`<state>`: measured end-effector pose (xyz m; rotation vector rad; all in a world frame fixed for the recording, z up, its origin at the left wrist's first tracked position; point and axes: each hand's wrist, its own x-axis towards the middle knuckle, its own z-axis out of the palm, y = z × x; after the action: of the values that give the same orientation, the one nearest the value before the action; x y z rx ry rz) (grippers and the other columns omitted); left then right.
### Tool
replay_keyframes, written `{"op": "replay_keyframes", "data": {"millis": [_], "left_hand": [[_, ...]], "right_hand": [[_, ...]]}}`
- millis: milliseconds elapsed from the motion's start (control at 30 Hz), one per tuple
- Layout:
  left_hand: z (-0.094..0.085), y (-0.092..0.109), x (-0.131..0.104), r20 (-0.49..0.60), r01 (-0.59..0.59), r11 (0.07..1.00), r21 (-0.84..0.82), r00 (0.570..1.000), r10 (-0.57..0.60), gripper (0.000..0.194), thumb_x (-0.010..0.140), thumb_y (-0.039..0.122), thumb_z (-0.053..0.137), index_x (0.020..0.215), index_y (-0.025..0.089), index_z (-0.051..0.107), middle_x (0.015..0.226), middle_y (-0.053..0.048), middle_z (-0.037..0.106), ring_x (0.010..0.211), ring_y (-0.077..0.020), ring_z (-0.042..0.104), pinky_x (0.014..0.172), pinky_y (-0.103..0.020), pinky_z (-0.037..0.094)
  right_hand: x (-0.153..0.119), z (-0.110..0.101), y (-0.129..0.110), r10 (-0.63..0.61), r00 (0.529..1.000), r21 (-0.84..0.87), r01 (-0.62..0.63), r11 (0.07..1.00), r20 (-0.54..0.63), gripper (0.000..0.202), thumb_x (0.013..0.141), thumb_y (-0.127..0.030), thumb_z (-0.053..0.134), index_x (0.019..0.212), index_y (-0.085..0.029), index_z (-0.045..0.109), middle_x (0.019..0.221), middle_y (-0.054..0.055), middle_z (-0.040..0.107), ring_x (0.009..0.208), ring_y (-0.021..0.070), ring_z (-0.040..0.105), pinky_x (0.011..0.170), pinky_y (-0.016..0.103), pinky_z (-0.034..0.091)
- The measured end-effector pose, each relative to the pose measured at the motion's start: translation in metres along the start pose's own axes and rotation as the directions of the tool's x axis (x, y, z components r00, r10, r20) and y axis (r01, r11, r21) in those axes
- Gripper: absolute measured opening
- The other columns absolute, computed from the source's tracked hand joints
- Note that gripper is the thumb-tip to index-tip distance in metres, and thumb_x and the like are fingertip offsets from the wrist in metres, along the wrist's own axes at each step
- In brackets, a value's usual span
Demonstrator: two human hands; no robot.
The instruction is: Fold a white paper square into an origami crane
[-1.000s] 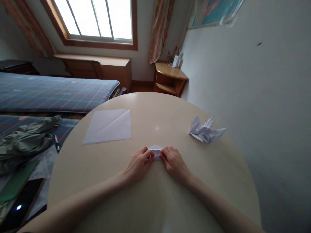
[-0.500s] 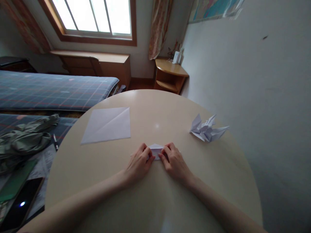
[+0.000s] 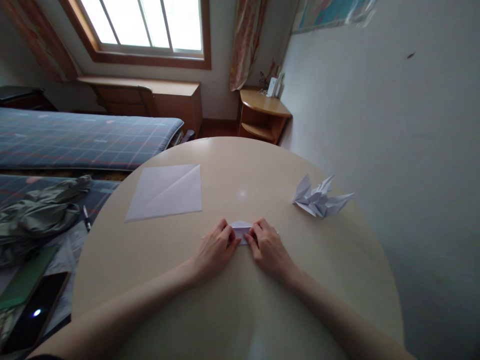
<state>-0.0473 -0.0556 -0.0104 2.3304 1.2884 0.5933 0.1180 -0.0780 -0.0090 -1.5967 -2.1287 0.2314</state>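
Folded paper point(image 3: 242, 234), white, straight-edged, is showing between left hand point(image 3: 216, 246) and right hand point(image 3: 269, 246) at the round, smooth cream bench point(image 3: 240, 165). Fingers are pinching its opposite ends, seemingly, the fingertips being partly hidden. Flat sheet point(image 3: 168, 192), diagonally creased, is lying left; spiky paper cluster point(image 3: 318, 201) is sitting right.

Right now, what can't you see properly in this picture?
All in the head view:
- Parts of the folded paper: covered by the left hand and right hand.
- The top of the wall poster: cut off by the upper edge.
- Outside the window: washed out by brightness.
- Any words on the pale sheet beside the pen: too blurred to read.
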Motion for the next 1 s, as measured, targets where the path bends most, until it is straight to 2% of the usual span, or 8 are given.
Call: {"op": "replay_keyframes", "data": {"millis": [367, 667, 867, 1000], "left_hand": [[-0.0034, 0.0046, 0.0021, 0.074, 0.024, 0.992, 0.120, 0.997, -0.033, 0.014, 0.089, 0.024, 0.046, 0.081, 0.015, 0.053, 0.087, -0.005, 0.052, 0.075, -0.0162, 0.056, 0.070, -0.028, 0.047], [-0.0006, 0.0030, 0.0027, 0.071, 0.002, 0.987, 0.162, 0.997, -0.014, 0.014, 0.089, 0.024, 0.047, 0.080, 0.014, 0.054, 0.086, -0.005, 0.052, 0.073, -0.0165, 0.056, 0.068, -0.028, 0.047], [0.0017, 0.0017, 0.0015, 0.020, -0.027, 0.991, 0.131, 1.000, 0.024, 0.017, 0.088, 0.029, 0.048, 0.077, 0.016, 0.052, 0.083, -0.004, 0.051, 0.071, -0.0156, 0.054, 0.066, -0.027, 0.047], [0.0014, 0.0019, 0.0016, 0.026, -0.021, 0.992, 0.126, 1.000, 0.018, 0.016, 0.088, 0.026, 0.049, 0.077, 0.016, 0.053, 0.083, -0.003, 0.051, 0.071, -0.0152, 0.055, 0.067, -0.026, 0.046]], "right_hand": [[0.0009, -0.0001, -0.0010, 0.007, 1.000, -0.049, -0.006, 0.999, 0.028, 0.009, 0.085, -0.017, 0.047, 0.078, -0.016, 0.052, 0.085, 0.008, 0.053, 0.079, 0.0207, 0.051, 0.074, 0.033, 0.045], [0.0016, -0.0010, -0.0008, -0.014, 0.999, -0.070, 0.016, 0.997, 0.031, 0.008, 0.085, -0.017, 0.048, 0.078, -0.016, 0.052, 0.084, 0.009, 0.053, 0.077, 0.0206, 0.051, 0.072, 0.033, 0.044], [0.0024, 0.0001, -0.0004, -0.029, 0.999, -0.063, 0.031, 0.998, 0.044, 0.009, 0.085, -0.016, 0.047, 0.079, -0.015, 0.053, 0.085, 0.009, 0.053, 0.078, 0.0210, 0.051, 0.073, 0.033, 0.044], [0.0027, 0.0002, -0.0004, -0.023, 0.998, -0.064, 0.027, 0.998, 0.050, 0.008, 0.085, -0.016, 0.048, 0.079, -0.015, 0.054, 0.085, 0.009, 0.053, 0.079, 0.0208, 0.051, 0.074, 0.033, 0.043]]}}
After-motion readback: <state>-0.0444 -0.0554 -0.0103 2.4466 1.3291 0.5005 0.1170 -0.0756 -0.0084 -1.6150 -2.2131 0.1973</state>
